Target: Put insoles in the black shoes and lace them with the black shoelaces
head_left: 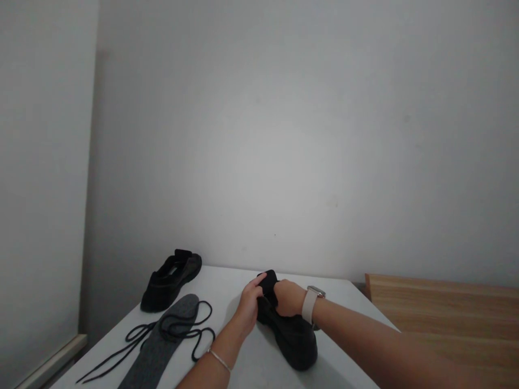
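We see two bare hands working at a black shoe on a white bench. Our left grip is closed around the upper edge of the shoe, its fingers against the raised tongue. Our right grip is curled in at the shoe's opening, just beside the left; its fingertips are hidden, so we cannot tell whether it pinches anything. The shoe lies beneath and between the two grips, its rounded end pointing back toward us.

To the left of our left grip, a grey insole lies flat, with loose dark laces looped across it and trailing further left. Farther left and beyond the insole, a second black shoe sits near the bench's edge.

A pale watch circles the wrist behind our right grip, and a thin bracelet the one behind our left.

The bench top is smooth and pale, its far edge close to a plain grey-white wall, which is lightly marked and brightest above our grips. Well to the left stands another pale wall. To the right of our right grip, past the bench, is a wood-grain surface.
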The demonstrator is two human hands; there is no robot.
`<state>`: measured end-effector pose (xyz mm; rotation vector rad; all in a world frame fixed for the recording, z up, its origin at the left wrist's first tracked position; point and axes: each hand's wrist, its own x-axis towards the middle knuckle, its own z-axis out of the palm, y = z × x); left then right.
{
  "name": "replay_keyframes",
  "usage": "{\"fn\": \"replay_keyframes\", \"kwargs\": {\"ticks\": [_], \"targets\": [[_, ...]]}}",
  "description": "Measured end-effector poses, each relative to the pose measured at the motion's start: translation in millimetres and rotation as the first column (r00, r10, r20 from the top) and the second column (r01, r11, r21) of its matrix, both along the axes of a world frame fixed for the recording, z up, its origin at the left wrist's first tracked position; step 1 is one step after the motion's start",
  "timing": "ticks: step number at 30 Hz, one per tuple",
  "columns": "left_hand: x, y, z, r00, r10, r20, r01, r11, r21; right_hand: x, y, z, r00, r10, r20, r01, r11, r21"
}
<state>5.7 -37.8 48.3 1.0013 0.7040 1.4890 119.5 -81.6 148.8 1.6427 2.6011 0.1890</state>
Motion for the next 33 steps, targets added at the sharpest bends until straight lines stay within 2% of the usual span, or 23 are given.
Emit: {"fn": "replay_keyframes", "kwargs": {"ticks": [4,7,13,20,23,28,33], "targets": [[0,1,-0.7,1.000,0.001,-0.017,-0.001,1.000,-0.007,8,-3,12.7,0.998,0.054,0.038,-0.050,0.995,-0.084],[-1,0,0.4,1.000,-0.007,0.006,0.007,1.000,0.000,13,-8,14.7,0.997,0.065,0.047,-0.062,0.996,-0.062],[-1,-2,2.3,1.000,0.004,0.012,-0.004,1.000,-0.007,18,-4,-1.1,0.999,-0.001,-0.049,0.002,0.999,0.038],[0,-2,2.5,0.998,-0.019,0.063,0.019,1.000,-0.002,0,13,-22.1,0.995,-0.014,-0.103,0.022,0.997,0.073],[0,-3,3.6,0.998,-0.023,0.065,0.024,1.000,-0.012,-1,21,-23.0,0.995,-0.011,-0.096,0.013,1.000,0.025],[1,-4,5.4,0.997,-0.043,0.058,0.045,0.999,-0.029,4,25,-14.7,0.999,0.019,-0.037,-0.022,0.997,-0.073],[1,-5,5.0,0.998,-0.035,0.059,0.036,0.999,-0.014,5,22,-19.8,0.999,-0.011,-0.050,0.011,1.000,-0.005]]}}
